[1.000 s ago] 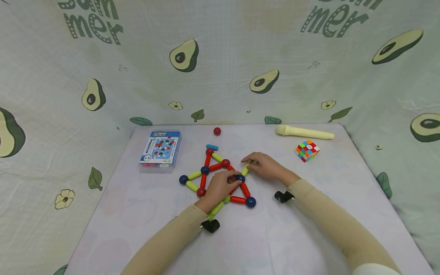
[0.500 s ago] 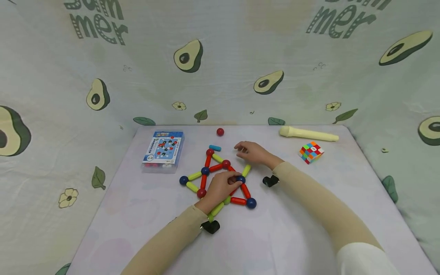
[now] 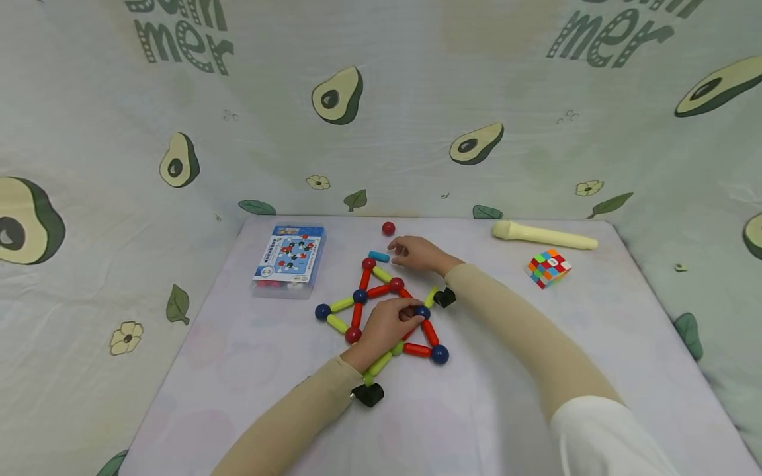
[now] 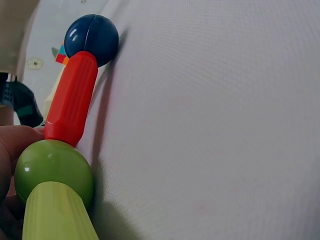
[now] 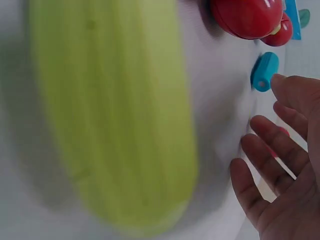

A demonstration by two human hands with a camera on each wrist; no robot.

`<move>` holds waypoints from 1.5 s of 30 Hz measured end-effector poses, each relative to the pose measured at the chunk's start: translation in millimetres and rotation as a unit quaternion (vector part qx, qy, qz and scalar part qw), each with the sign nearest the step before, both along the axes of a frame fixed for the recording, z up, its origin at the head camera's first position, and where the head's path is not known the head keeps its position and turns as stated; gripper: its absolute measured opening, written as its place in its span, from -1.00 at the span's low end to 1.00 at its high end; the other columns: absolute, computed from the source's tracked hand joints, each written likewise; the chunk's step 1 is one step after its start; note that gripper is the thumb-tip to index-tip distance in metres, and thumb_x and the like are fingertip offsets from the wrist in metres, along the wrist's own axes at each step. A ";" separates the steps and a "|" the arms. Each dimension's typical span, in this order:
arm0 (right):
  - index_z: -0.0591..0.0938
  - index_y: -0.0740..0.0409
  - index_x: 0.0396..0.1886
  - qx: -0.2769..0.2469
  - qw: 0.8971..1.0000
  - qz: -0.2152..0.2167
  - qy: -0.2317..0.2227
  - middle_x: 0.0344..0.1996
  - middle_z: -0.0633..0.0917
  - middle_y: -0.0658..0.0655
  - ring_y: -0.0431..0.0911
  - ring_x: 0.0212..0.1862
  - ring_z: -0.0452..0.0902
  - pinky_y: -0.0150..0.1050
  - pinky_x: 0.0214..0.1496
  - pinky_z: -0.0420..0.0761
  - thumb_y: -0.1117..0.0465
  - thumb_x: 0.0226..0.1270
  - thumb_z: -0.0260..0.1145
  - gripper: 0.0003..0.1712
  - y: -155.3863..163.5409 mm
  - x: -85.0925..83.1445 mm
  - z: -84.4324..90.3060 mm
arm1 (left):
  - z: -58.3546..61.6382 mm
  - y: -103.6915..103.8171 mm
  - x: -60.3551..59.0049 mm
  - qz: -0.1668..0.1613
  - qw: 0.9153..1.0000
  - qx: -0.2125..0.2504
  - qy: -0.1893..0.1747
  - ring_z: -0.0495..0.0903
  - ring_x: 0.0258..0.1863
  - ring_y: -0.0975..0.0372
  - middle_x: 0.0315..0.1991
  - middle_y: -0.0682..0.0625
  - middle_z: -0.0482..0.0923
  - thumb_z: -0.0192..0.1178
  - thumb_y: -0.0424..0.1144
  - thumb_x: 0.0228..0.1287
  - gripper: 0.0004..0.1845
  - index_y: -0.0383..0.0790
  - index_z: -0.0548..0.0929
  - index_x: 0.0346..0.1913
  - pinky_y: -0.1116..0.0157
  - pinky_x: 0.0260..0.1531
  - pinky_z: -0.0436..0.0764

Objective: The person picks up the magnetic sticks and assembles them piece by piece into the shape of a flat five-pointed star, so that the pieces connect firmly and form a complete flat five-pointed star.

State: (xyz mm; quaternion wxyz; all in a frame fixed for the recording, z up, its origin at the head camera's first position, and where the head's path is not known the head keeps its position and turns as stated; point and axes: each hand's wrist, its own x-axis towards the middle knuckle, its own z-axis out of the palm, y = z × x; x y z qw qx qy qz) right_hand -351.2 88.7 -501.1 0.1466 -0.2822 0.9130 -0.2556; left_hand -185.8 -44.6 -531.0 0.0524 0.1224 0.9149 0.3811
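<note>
The right hand [image 3: 419, 254] lies open, fingers [image 5: 265, 132] relaxed and holding nothing, tips just beside the blue rod [image 3: 378, 256] on the counter [image 3: 506, 370]. The left hand [image 3: 387, 324] rests on the rod-and-ball frame [image 3: 364, 299], fingertips touching a dark blue ball [image 3: 422, 312]; grip cannot be told.

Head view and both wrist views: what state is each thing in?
Left hand: rests on the stick-and-ball figure, fingers curled at a blue ball.
Right hand: open, beside the loose blue stick, not gripping.
Stick-and-ball figure: assembled, flat on the table.
Loose red ball: unattached.
Clear plastic box: closed, lying flat.
Colourful puzzle cube: scrambled.
</note>
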 end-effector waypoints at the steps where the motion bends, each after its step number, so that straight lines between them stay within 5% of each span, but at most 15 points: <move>1: 0.57 0.15 0.27 0.000 1.000 0.001 0.002 0.08 0.64 0.20 0.03 0.09 0.55 -0.11 0.22 0.55 0.16 0.47 0.32 -0.56 -1.7 -0.7 0.7 | -0.2 0.6 0.2 0.000 1.000 0.000 -0.001 0.55 -0.30 0.36 -0.28 0.21 0.62 0.41 -0.07 0.31 -0.64 0.00 0.73 0.15 0.49 -0.25 0.56; 12: 0.62 0.14 0.26 0.037 0.999 0.013 0.014 0.08 0.68 0.22 0.07 0.13 0.58 -0.08 0.27 0.53 0.21 0.49 0.30 -0.61 -23.1 1.9 16.5 | 0.9 4.4 1.0 -0.010 1.000 0.013 0.008 0.53 -0.32 0.35 -0.30 0.21 0.60 0.41 -0.07 0.31 -0.65 0.02 0.74 0.14 0.48 -0.27 0.56; 20: 0.70 0.11 0.12 0.092 0.995 -0.010 0.045 -0.07 0.72 0.15 0.01 -0.07 0.57 -0.14 0.14 0.58 0.21 0.48 0.31 -0.72 -26.8 4.8 18.4 | 1.0 6.0 1.1 -0.013 1.000 0.013 0.008 0.54 -0.31 0.35 -0.29 0.19 0.61 0.40 -0.07 0.32 -0.65 0.00 0.74 0.13 0.49 -0.27 0.56; 30: 0.69 0.03 0.16 0.081 0.995 -0.019 0.048 -0.09 0.68 0.16 0.03 -0.07 0.54 -0.06 0.13 0.57 0.24 0.45 0.30 -0.67 36.4 4.6 5.1 | 3.0 5.5 2.9 0.006 1.000 -0.006 -0.006 0.54 -0.29 0.34 -0.27 0.20 0.61 0.41 -0.07 0.31 -0.63 0.02 0.73 0.16 0.48 -0.24 0.57; 38: 0.69 0.03 0.15 0.068 0.996 -0.031 0.040 -0.22 0.60 0.13 0.00 -0.18 0.48 -0.08 -0.03 0.56 0.24 0.42 0.31 -0.66 83.0 30.7 0.1 | 3.7 3.8 3.3 0.002 1.000 -0.018 -0.005 0.53 -0.28 0.33 -0.27 0.20 0.59 0.40 -0.07 0.32 -0.61 0.03 0.72 0.18 0.49 -0.23 0.55; 45: 0.70 0.04 0.11 0.056 0.996 -0.029 0.067 -0.06 0.67 0.12 0.02 -0.04 0.53 0.01 0.12 0.56 0.24 0.38 0.37 -0.69 100.1 50.1 -7.2 | 3.3 4.4 3.0 -0.009 1.000 -0.018 -0.001 0.52 -0.32 0.34 -0.30 0.21 0.60 0.40 -0.06 0.31 -0.63 0.02 0.74 0.15 0.48 -0.28 0.55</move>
